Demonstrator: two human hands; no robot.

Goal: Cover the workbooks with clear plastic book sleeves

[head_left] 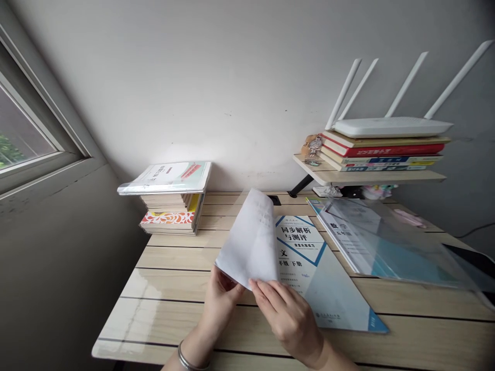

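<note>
A thin blue-and-white workbook lies on the wooden desk in front of me. Its white back cover or a loose white sheet is lifted and folded over its left side. My left hand, with a metal bangle on the wrist, pinches the sheet's lower edge from underneath. Fingers of my right hand press on the sheet's lower corner from above, next to the left hand.
A clear plastic book sleeve lies over another book at the right. A stack of books stands at the back left. A small shelf holds books and a white router. A window is at the left.
</note>
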